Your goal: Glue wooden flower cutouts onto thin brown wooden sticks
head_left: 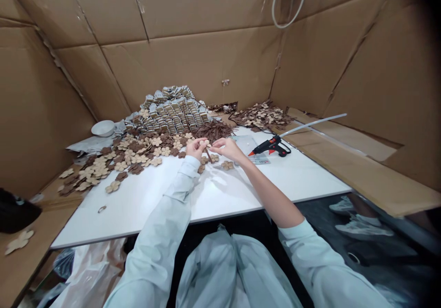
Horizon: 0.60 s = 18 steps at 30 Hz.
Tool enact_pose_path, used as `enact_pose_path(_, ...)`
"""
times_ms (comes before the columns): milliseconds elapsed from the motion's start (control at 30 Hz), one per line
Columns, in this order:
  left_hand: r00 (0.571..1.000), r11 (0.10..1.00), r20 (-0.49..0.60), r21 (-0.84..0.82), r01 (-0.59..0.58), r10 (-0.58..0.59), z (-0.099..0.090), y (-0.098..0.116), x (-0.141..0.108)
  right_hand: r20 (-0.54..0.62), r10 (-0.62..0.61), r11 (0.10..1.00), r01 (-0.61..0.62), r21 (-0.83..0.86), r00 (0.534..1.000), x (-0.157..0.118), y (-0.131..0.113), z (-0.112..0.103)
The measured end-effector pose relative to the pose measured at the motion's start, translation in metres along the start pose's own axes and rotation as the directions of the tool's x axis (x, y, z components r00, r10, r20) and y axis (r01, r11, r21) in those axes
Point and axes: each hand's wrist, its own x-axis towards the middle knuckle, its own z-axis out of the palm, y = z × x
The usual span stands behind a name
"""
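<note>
My left hand (195, 148) and my right hand (228, 148) meet above a white table (144, 202). Between them are a pale wooden flower cutout (205, 143) and a thin dark wooden stick (208, 155). My left fingers grip the stick and flower together, and my right fingertips touch the flower's edge. Loose pale and dark wooden flowers (138, 159) lie in a spread just left of my hands. A small pale flower (227, 165) rests by my right wrist.
A hot glue gun (272, 146) with a long glue stick lies to the right, beside a flat packet (246, 145). Behind stand a stacked mound of packets (168, 110), a bundle of dark sticks (213, 131) and a white bowl (103, 128). Cardboard walls surround the table.
</note>
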Motion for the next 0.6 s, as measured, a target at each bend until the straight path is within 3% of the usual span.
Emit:
enact_pose_path(167, 1.000, 0.999, 0.024, 0.046, -0.005, 0.004, -0.001, -0.001, -0.001, -0.089, -0.009, 0.999, 0.013, 0.038, 0.996, 0.001, 0.005, 0.007)
enact_pose_path(367, 0.999, 0.999, 0.053, 0.036, 0.007, -0.009, 0.002, -0.003, -0.003, -0.100, 0.061, 0.988, -0.046, 0.148, 0.993, 0.005, 0.012, 0.010)
enact_pose_path(500, 0.986, 0.981, 0.046, -0.099, 0.165, -0.162, 0.003, 0.000, -0.004, -0.102, 0.109, 0.980, -0.089, 0.180, 0.989, 0.004, 0.010, 0.008)
enact_pose_path(600, 0.945, 0.929, 0.069, -0.171, 0.327, -0.320, 0.005, 0.007, -0.004, -0.118, 0.137, 0.977, -0.115, 0.180, 0.983, 0.003, 0.008, 0.006)
